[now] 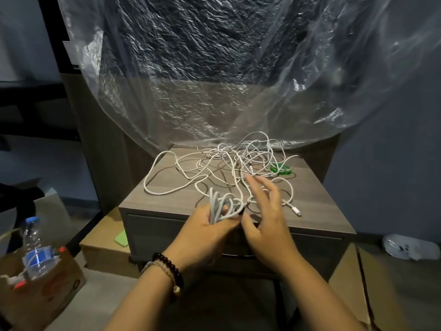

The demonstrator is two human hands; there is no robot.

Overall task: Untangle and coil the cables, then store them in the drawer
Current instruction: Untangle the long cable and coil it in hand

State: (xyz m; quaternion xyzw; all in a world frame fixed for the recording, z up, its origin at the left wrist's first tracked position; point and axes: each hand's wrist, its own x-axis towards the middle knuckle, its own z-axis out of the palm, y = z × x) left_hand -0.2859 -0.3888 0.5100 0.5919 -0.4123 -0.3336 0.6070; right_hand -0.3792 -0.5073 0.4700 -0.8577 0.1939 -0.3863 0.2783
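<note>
Cables lie tangled on the surface above the shut drawer, so you are mid-coiling: your left hand clasps a started coil, your right hand loose-fingered beside it, next feeding another loop.

One head camera looks forward and down, close over the cabinet top; both forearms enter from the bottom edge.

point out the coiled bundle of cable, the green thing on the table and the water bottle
coiled bundle of cable [220, 206], head view, on the white loops above the left hand's grip
green thing [281, 170], head view, on its near rim, behind the tangle
water bottle [35, 249], head view, on its clear body above the blue label
</note>
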